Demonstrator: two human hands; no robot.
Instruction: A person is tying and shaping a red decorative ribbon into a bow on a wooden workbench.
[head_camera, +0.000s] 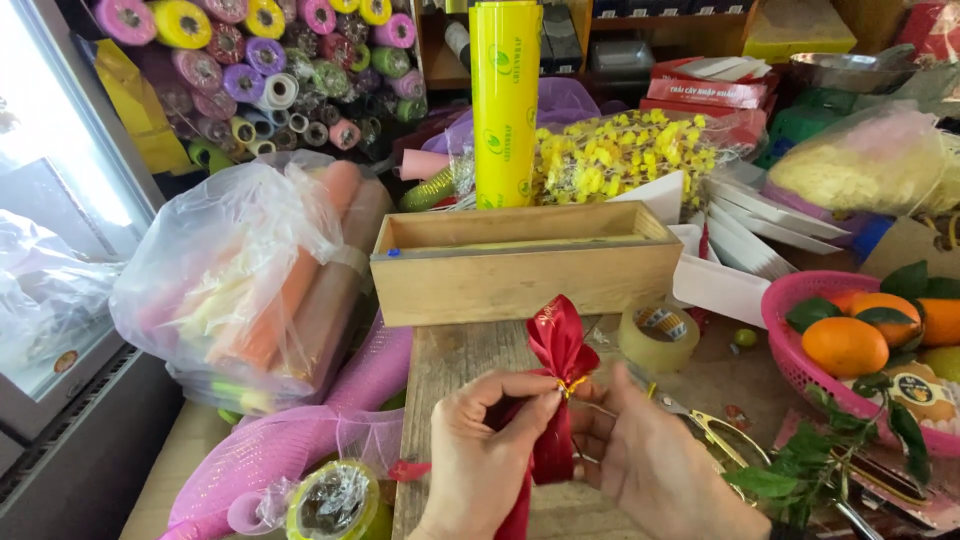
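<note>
Both hands hold a red satin ribbon (558, 345) pinched into a bow shape and bound at its waist with a thin gold tie. My left hand (480, 450) grips the ribbon from the left, thumb and forefinger at the gold tie. From the right, my right hand (650, 465) pinches the same spot with its fingertips. The ribbon's tails hang down between my palms. All this is above a wooden board (450, 365) at the bottom centre.
A long wooden box (525, 280) lies just beyond the hands, a tall yellow roll (505, 100) standing behind it. A tape roll (657, 335) and gold-handled scissors (715, 430) lie to the right, beside a pink basket (790, 300) of oranges. Bagged paper rolls (250, 280) fill the left.
</note>
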